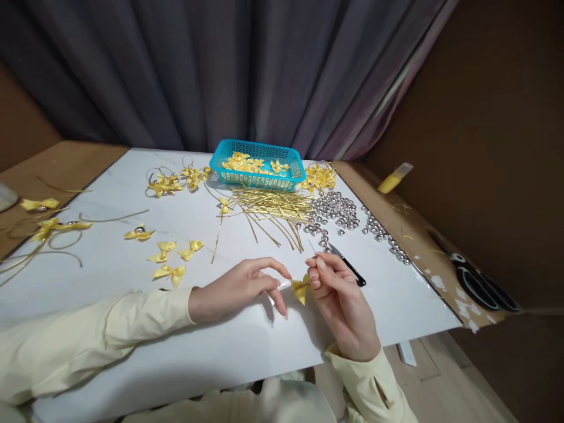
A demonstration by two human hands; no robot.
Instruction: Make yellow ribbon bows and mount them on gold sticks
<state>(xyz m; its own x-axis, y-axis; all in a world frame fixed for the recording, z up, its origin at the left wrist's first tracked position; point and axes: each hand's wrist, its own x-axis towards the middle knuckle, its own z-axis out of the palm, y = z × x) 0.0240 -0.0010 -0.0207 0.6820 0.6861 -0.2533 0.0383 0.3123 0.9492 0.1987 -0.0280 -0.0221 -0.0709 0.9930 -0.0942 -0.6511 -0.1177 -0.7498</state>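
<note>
My left hand (244, 288) reaches in from the left, palm down. Its thumb and index finger close on a small white strip (284, 285), while the other fingers hang loose. Just beside those fingertips is a yellow ribbon bow (300, 289), partly hidden by my right hand; I cannot tell which hand supports it. My right hand (343, 302) has curled fingers, with thumb and index pinching a thin, needle-like piece (311, 246) that points up and left. Several finished-looking yellow bows (170, 274) lie to the left of my left hand.
A turquoise basket (259, 180) holds yellow bows. Before it lie gold cords (277, 205) and, to the right, silver beads (337, 208). A black-handled knife (350, 265) is beside my right hand. Scissors (476, 285) and a yellow-handled tool (390, 182) lie at the right.
</note>
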